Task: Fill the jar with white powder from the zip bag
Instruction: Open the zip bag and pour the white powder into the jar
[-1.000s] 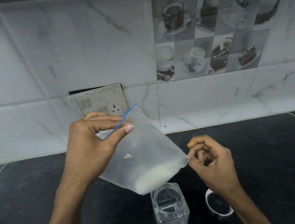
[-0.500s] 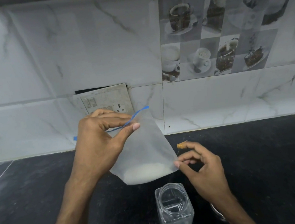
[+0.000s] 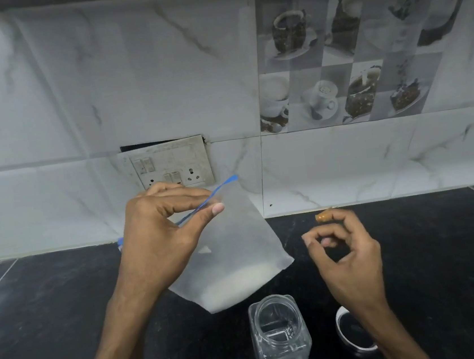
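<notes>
Holding bag (image 3: 232, 253) at zip w/ L hand (image 3: 160, 241); R hand (image 3: 348, 258) curled, empty, beside. Below: open jar (image 3: 280, 339); lid (image 3: 352, 336) part-hidden by R wrist (image 3: 365, 309). Switch plate (image 3: 169, 163) behind.

A black stone tabletop (image 3: 432, 248) meets at its far edge a wall of white marble-look tiles (image 3: 94, 77). On the wall sits a stained switch plate (image 3: 169, 165). Toward the far right corner, picture tiles (image 3: 348, 48) show cups, perhaps of coffee. The light is dim.

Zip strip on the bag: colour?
Blue zip strip atop the frosted plastic zip bag; head view.
</notes>
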The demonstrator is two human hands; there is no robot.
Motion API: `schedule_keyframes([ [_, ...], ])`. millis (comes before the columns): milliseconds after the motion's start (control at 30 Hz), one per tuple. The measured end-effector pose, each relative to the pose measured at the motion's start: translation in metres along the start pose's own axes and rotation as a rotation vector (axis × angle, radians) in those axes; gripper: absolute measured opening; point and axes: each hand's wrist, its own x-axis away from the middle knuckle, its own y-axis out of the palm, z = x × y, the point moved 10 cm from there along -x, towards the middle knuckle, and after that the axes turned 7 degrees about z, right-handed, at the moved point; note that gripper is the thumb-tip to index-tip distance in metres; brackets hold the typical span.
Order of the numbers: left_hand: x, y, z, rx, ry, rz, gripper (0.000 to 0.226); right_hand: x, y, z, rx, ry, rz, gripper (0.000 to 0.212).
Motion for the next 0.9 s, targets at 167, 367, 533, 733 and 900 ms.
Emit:
schedule_keyframes([
  [167,0.001,-0.006,-0.003,-0.016,0.002,0.011,0.017,0.017,0.023,0.012,0.041,0.121,-0.289,0.06],
  [367,0.0,-0.008,-0.002,-0.016,0.002,0.015,0.018,0.033,0.048,0.003,0.073,0.089,-0.373,0.066],
  [533,0.002,-0.009,-0.012,0.009,-0.049,0.027,0.016,0.015,0.034,0.006,0.036,0.092,-0.231,0.056],
  [733,0.006,-0.003,-0.026,0.028,-0.134,0.042,0.012,-0.01,0.012,0.01,-0.017,0.094,-0.132,0.038],
  [900,0.005,0.004,-0.027,0.067,-0.173,0.072,0.013,-0.024,0.001,0.009,0.0,0.068,-0.109,0.036],
])
